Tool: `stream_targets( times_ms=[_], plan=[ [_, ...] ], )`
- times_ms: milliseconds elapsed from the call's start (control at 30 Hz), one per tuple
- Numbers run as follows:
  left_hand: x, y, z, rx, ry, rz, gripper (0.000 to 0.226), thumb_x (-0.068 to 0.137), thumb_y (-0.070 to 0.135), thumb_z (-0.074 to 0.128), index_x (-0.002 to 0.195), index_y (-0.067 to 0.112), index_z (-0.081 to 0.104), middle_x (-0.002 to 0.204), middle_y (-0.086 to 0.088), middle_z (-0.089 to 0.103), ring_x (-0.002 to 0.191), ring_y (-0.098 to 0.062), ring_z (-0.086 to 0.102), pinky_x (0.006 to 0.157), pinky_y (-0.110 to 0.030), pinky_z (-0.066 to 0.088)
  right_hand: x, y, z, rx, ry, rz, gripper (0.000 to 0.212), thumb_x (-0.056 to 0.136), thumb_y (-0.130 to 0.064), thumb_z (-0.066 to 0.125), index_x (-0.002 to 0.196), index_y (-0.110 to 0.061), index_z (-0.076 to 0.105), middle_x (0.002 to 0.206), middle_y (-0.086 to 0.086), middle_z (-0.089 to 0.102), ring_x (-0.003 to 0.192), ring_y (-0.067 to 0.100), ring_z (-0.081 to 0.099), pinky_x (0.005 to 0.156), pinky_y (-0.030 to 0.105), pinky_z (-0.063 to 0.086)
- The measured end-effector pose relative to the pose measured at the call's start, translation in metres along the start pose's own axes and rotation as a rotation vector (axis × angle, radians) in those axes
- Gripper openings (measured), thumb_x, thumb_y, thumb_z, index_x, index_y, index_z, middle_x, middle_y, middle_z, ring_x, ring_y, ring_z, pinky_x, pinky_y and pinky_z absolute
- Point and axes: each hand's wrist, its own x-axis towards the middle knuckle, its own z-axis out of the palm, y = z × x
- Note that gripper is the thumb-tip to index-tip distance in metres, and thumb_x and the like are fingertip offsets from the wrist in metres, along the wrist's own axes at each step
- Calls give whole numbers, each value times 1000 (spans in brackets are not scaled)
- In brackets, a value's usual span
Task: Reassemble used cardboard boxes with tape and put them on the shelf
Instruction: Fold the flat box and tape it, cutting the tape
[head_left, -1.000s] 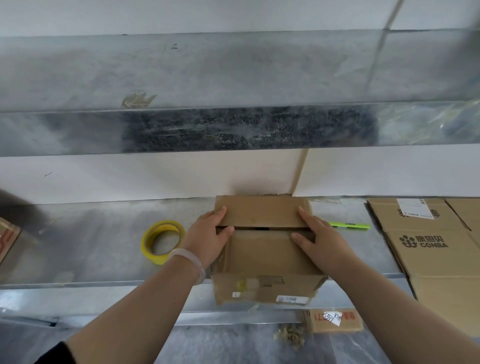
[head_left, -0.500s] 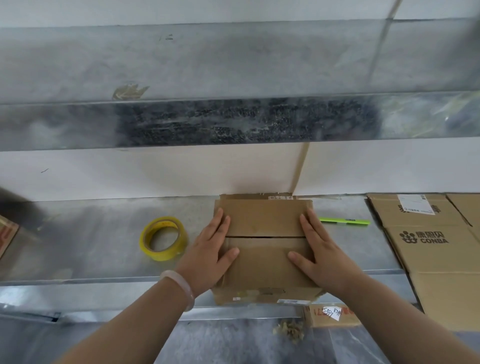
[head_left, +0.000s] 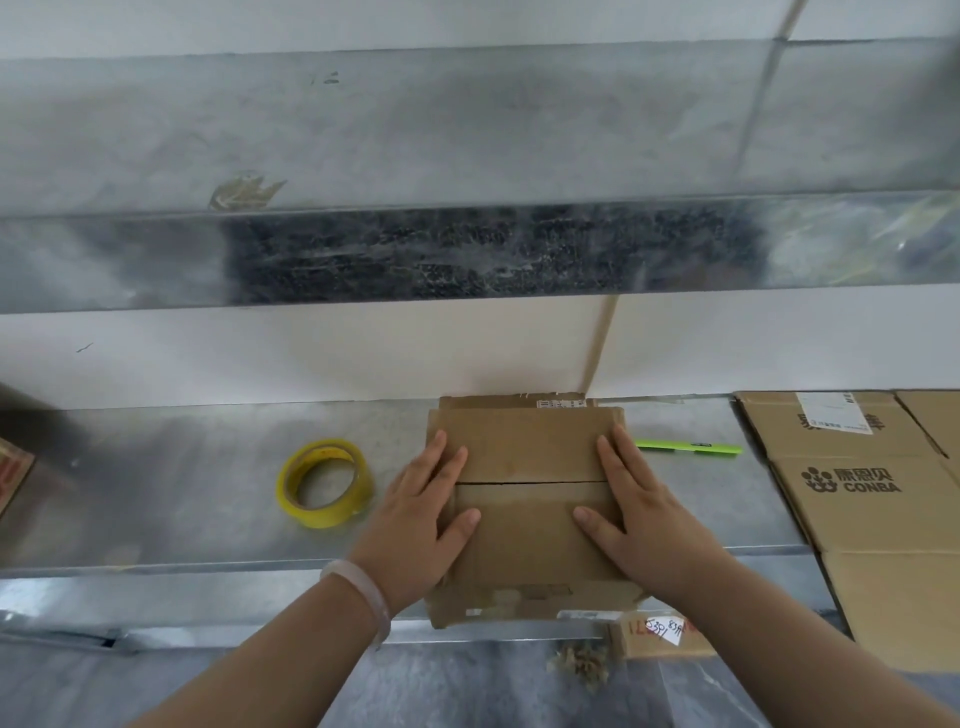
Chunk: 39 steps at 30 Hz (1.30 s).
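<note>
A small brown cardboard box (head_left: 524, 452) stands on the metal shelf (head_left: 171, 493), its near side overhanging the shelf's front edge. Its two top flaps lie closed and meet at a seam across the middle. My left hand (head_left: 421, 514) lies flat on the left part of the top, fingers straight across both flaps. My right hand (head_left: 639, 514) presses flat on the right part in the same way. A roll of yellow tape (head_left: 324, 483) lies on the shelf just left of my left hand.
A green pen (head_left: 685, 447) lies right of the box. Flattened CONBA cartons (head_left: 872, 483) are stacked at the right end. A second metal shelf (head_left: 467, 249) runs overhead. Another box (head_left: 660, 631) and scraps lie on the floor below. A box corner (head_left: 10, 467) shows far left.
The far flap has been folded down until both flaps lie flat. My hands went from gripping the flap edges to pressing flat on the top.
</note>
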Motion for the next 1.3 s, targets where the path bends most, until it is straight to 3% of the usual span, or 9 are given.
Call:
stream_targets(
  times_ms=[100,200,333,433,833,933,1100,1233,1300],
  plan=[
    [6,12,-9,322,87,65,67,90,70,27,143,34,47,153,-4,40,143,-30,31,112,-50,34,1,-5,-6,-278,51,14,102,71,-88,-1,157,-32,-6,163,-14,-16,152,19,-8,122,41,1],
    [11,18,-2,352,2,133,78,89,76,10,151,33,31,162,0,19,150,-19,12,119,-45,18,7,-12,-20,-425,92,-51,98,76,-80,-5,158,-28,12,166,-9,2,152,16,-13,120,38,-13],
    [9,14,3,341,11,134,74,93,72,17,150,28,35,161,-1,24,148,-19,23,116,-45,28,51,-35,-43,-231,58,-159,52,104,-44,28,154,-29,28,161,-8,25,150,12,15,120,29,8],
    [9,12,4,299,11,159,73,94,71,21,149,25,35,161,-3,25,148,-21,22,114,-47,34,109,-46,-48,-156,-101,-127,47,105,-37,29,150,-29,38,157,-4,35,143,20,33,117,39,27],
    [-2,14,2,243,16,145,74,92,73,18,151,30,31,163,6,12,151,-13,7,118,-36,13,184,-51,-35,-233,-310,-59,60,101,-40,37,157,-23,22,165,3,16,149,24,21,120,40,19],
    [-4,14,2,226,14,134,75,92,74,18,152,31,30,164,8,10,151,-11,5,119,-35,12,173,-49,-37,-172,-248,-69,59,102,-47,36,156,-24,26,163,0,21,148,23,25,119,40,22],
    [-13,11,2,192,52,142,71,92,72,29,149,31,36,162,8,16,150,-9,8,120,-31,5,121,-31,-48,-47,46,-191,38,103,-44,38,131,-29,59,135,-7,58,123,16,53,99,32,43],
    [-14,10,3,154,43,127,78,88,78,21,150,32,34,162,10,13,150,-9,5,121,-26,5,52,-2,-39,-30,256,-216,48,102,-45,41,149,-35,38,155,-18,30,143,6,26,116,26,18],
    [-14,10,4,141,36,126,80,87,80,18,150,33,33,162,11,10,150,-8,3,121,-28,6,18,7,-24,-94,186,-253,63,98,-60,29,155,-36,17,159,-24,6,146,-3,2,116,18,-2]
  ],
)
